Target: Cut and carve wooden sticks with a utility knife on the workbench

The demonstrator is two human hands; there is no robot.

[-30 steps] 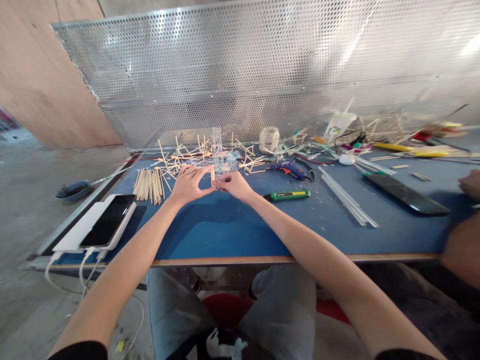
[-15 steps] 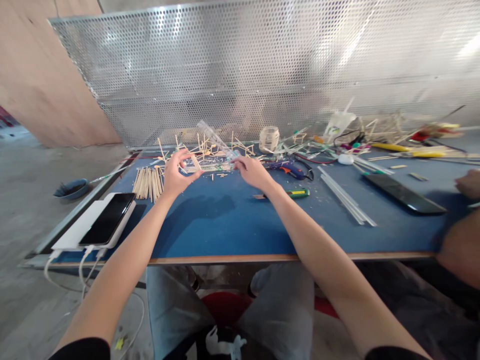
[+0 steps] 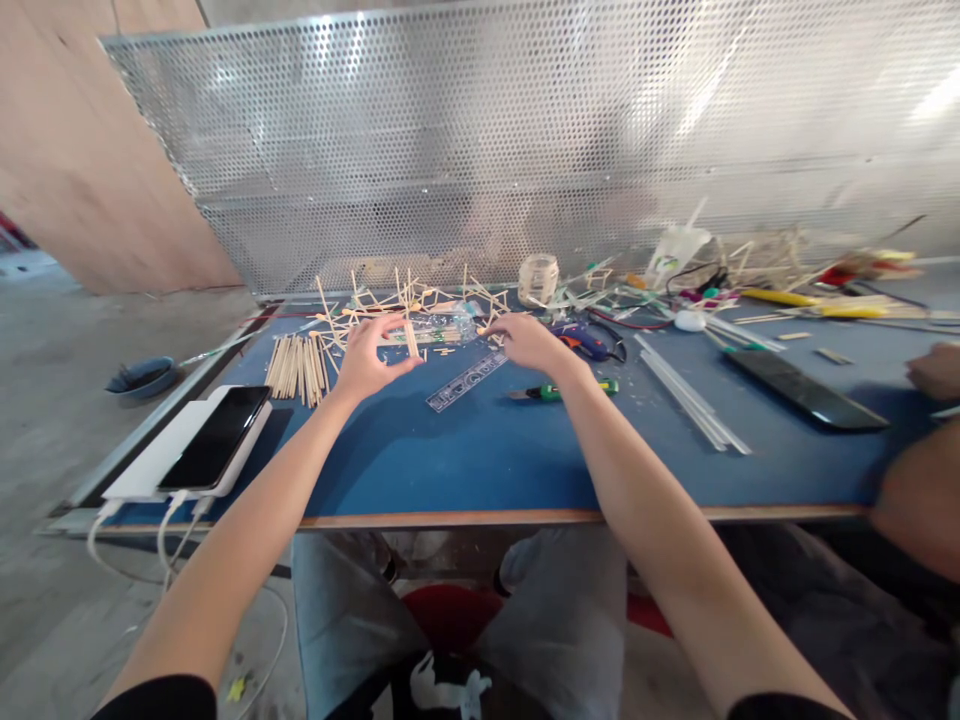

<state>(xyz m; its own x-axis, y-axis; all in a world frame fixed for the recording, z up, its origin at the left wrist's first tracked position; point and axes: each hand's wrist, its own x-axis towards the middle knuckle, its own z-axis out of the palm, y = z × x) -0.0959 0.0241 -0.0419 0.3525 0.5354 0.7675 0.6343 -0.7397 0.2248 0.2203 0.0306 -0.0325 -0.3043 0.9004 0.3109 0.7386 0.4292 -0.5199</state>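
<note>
Upright between the thumb and fingers of my left hand [image 3: 369, 358] is a small bunch of short wooden sticks [image 3: 411, 339], held just above the table. My right hand [image 3: 529, 342] hovers over the table with its fingers loosely bent and pointing left; nothing shows in them. Below its palm, a clear plastic ruler [image 3: 466, 382] lies slantwise on the blue tabletop, its far end partly covered by the hand. A green utility knife [image 3: 551, 392] with its blade out is under my right wrist. Behind it sits a blue glue gun [image 3: 589, 341].
A bundle of wooden sticks [image 3: 296, 368] lies at the left, near phones [image 3: 215, 440] on cables. Stick frames and a clear plastic bag [image 3: 442, 327] stand behind. Clear glue sticks [image 3: 690, 395], a dark phone [image 3: 806, 388] and another person's hand [image 3: 937, 368] are at the right.
The ruler has left my right fingers, swung round and come down onto the table. My right hand moved slightly right; my left hand moved right with the sticks.
</note>
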